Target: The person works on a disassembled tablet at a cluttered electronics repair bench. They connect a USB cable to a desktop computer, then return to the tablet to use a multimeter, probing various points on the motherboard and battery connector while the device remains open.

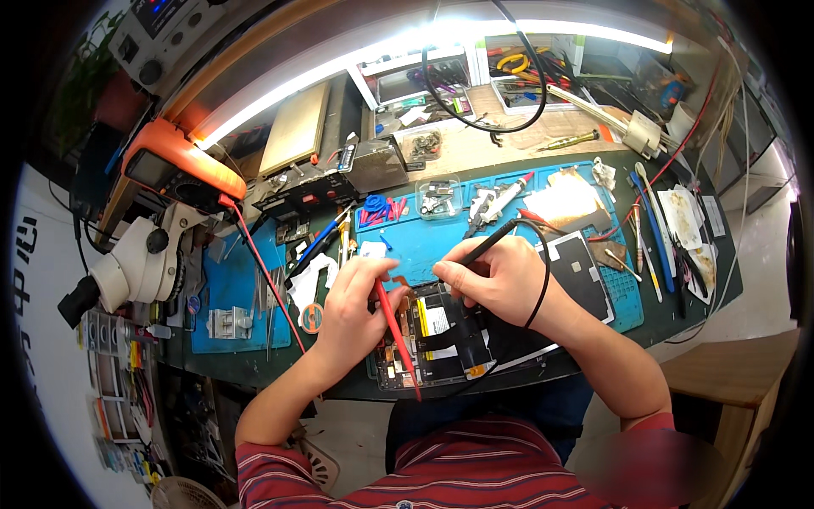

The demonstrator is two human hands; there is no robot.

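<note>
My left hand (349,307) is closed round a red multimeter probe (395,338), whose lower end slants over the left part of an opened tablet (407,366). In my right hand (507,280) is a black probe (493,241), pinched between thumb and fingers, its cable looping over my wrist. Both hands are at the tablet's far edge, close together. The probe tips are too small to make out. A brownish flex cable (402,281) shows between the hands. Inside the tablet are a battery with a white and yellow label (435,320) and black strips.
An orange multimeter (188,166) stands at the far left above a white microscope (140,265). A black panel (578,270) lies right of the tablet on a blue mat (415,242). Behind are a clear parts box (439,197) and tool trays; swabs and tweezers (655,229) lie right.
</note>
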